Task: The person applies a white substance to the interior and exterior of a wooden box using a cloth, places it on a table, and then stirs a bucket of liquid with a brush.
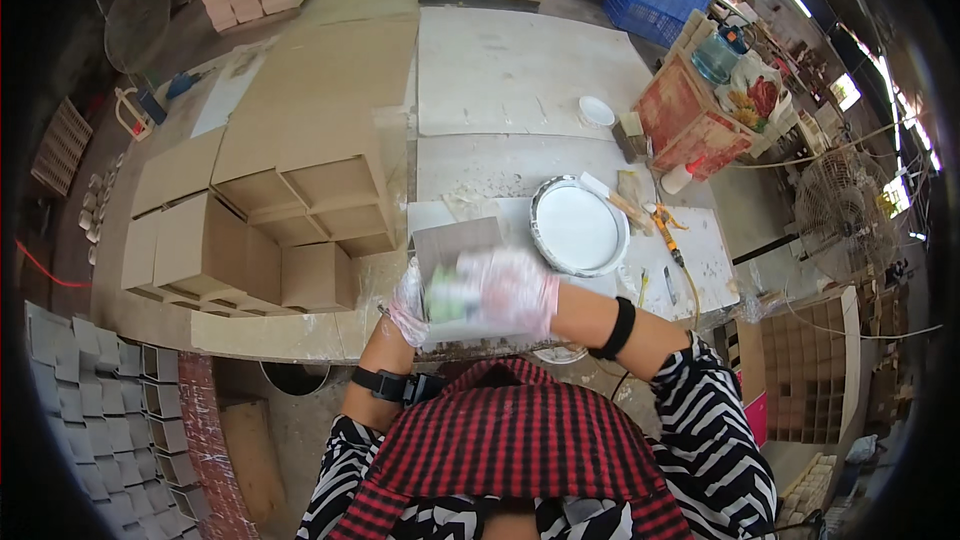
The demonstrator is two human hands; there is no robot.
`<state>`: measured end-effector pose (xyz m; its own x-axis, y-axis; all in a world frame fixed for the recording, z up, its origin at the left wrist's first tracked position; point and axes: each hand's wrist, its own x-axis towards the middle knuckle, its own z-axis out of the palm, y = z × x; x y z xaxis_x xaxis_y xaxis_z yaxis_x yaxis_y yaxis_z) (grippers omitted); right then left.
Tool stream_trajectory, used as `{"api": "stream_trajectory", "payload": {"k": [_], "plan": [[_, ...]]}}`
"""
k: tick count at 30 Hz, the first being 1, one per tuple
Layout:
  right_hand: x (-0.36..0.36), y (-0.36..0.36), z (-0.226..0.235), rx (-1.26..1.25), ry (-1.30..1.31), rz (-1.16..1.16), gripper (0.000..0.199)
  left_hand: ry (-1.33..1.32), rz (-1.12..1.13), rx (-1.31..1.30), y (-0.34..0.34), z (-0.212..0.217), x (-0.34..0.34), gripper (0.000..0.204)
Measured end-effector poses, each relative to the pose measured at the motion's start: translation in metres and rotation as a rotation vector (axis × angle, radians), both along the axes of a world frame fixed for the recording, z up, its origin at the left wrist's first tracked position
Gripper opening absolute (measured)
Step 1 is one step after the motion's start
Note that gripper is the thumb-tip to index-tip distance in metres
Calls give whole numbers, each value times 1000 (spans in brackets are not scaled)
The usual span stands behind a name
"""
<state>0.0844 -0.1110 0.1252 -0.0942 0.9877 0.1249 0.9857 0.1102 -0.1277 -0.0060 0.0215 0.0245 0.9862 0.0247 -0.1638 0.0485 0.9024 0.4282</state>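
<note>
At the near edge of the table, a flat grey-brown piece (pixel 455 243), perhaps a board or box side, lies between my gloved hands. My left hand (pixel 408 302) is at its left edge, seen edge-on, with the fingers closed against it. Over the lower part of the piece is my right hand (pixel 508 288), smeared by motion. A blurred pale green thing (pixel 447 295) shows under its fingers; its kind cannot be made out. Just beyond my right hand stands a round tub of white paste or paint (pixel 580 226) with a smeared rim.
Brown cardboard-coloured boxes (pixel 205 250) are stacked on the left. Right of the tub lie a brush (pixel 628 208), a yellow-orange spray gun (pixel 668 225) with a hose, and a knife (pixel 671 285). A white bottle (pixel 682 176) and a small white bowl (pixel 596 111) stand farther back.
</note>
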Motion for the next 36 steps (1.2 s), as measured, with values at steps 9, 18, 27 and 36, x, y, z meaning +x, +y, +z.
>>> {"api": "stream_trajectory", "payload": {"k": [9, 18, 27, 36], "plan": [[69, 3, -12, 433, 1404, -878, 35, -34, 205, 209, -16, -2, 7, 48], [53, -4, -49, 491, 1553, -774, 35, 35, 311, -120, -17, -18, 15, 43], [48, -15, -25, 478, 559, -609, 27, -160, 347, -189, -10, -3, 30, 45], [24, -12, -29, 257, 122, -378, 26, -346, 380, 314, -7, -17, 43, 42]]}}
